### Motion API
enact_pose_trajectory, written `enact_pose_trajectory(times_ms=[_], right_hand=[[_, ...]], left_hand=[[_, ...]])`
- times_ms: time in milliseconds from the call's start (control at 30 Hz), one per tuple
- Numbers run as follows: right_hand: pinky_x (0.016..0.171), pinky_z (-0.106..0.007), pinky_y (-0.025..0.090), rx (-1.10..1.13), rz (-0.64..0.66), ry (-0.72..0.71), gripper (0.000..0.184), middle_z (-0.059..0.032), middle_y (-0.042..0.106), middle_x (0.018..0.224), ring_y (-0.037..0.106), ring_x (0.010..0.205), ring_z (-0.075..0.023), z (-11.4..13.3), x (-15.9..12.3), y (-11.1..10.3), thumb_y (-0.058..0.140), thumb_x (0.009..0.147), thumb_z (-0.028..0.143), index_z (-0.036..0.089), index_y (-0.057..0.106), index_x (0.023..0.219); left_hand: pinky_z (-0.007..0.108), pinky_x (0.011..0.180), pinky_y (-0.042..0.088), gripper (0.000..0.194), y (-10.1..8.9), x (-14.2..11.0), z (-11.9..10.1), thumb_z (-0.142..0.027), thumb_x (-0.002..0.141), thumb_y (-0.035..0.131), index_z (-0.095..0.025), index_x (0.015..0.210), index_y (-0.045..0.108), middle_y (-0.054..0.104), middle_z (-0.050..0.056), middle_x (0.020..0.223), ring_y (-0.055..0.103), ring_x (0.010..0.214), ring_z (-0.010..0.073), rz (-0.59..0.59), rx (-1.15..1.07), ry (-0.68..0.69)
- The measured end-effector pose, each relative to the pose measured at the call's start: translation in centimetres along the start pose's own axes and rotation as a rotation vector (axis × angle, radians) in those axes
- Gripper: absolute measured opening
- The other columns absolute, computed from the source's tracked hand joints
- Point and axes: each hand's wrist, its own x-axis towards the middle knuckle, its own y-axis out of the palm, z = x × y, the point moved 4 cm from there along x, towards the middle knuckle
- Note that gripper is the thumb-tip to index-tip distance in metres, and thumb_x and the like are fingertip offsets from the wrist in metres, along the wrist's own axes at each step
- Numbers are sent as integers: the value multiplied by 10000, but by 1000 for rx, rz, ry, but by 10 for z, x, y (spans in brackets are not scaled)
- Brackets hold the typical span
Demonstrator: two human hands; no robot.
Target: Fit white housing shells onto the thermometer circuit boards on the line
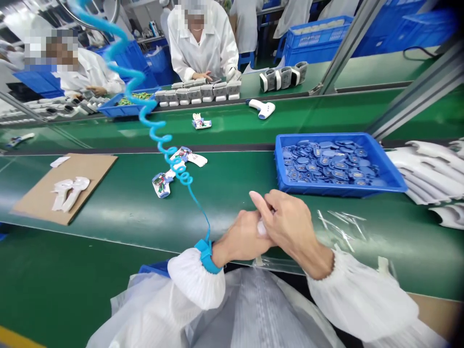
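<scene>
My left hand (244, 235) and my right hand (291, 218) are pressed together over the near edge of the green bench. Both are closed, with the right hand's fingers curled over the left hand's. A bit of a white piece (261, 228) shows between them; the rest is hidden, so its kind cannot be made out. Around my left wrist is a blue wrist strap (208, 256) with a coiled blue cord (165, 140). Beyond the left hand lie opened white device halves (161, 185) with wiring. Thin clear strips (342, 224) lie right of my right hand.
A blue tray (340, 189) of blue oval parts sits behind my right hand, with white shells (431, 169) beside it. Cardboard (39, 205) at left bears white shell pieces (74, 191). A handheld device (263, 109) lies on the green belt (232, 130). Co-workers sit across.
</scene>
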Motion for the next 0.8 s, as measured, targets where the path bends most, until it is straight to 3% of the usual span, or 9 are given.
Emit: enact_pose_trajectory(times_ms=[67,133,267,400,533,667,800], right_hand=[[535,-318,239,-75,-50,-57,617,-14,482,565,381,511,-113,5,1,3,416,1052,506,205,420,514],[530,-317,237,-83,-115,-81,603,-12,468,536,392,504,-110,7,0,-3,433,1048,444,204,423,496],[527,-321,251,-38,-213,-15,585,5,412,495,377,488,-112,7,0,-19,447,1043,437,221,359,506],[542,-334,238,-47,-235,-40,556,2,419,505,373,499,-115,12,2,-18,418,1045,417,225,330,530],[558,-336,243,-13,-306,-60,547,9,372,514,341,509,-119,11,6,-16,377,1053,387,237,277,537],[556,-322,238,-43,-239,-14,547,1,439,547,384,530,-119,8,4,-16,408,1060,433,226,353,556],[548,-333,199,-83,-165,-56,548,-14,437,519,387,523,-129,6,4,-9,408,1034,444,228,350,534]], left_hand=[[341,585,381,85,3,-1,-4,-200,841,568,-180,827,649,686,69,720,590,608,206,13,181,56],[369,602,402,115,3,-1,-6,-230,851,565,-182,885,664,720,105,769,637,643,253,-26,283,77],[385,610,440,212,3,1,-9,-275,853,602,-161,1019,672,745,139,819,688,679,307,-50,341,90],[422,657,485,298,4,6,-7,-228,790,637,-117,1061,688,743,169,821,705,711,350,-57,424,106],[405,705,489,258,-4,10,-4,-215,800,629,-151,1042,687,751,148,879,708,769,323,-130,423,121],[351,656,470,206,-4,9,-1,-275,852,611,-168,1022,657,760,109,907,701,747,277,-89,254,90],[386,686,483,221,3,7,1,-238,828,626,-139,1021,670,757,151,897,715,771,321,-97,306,64]])
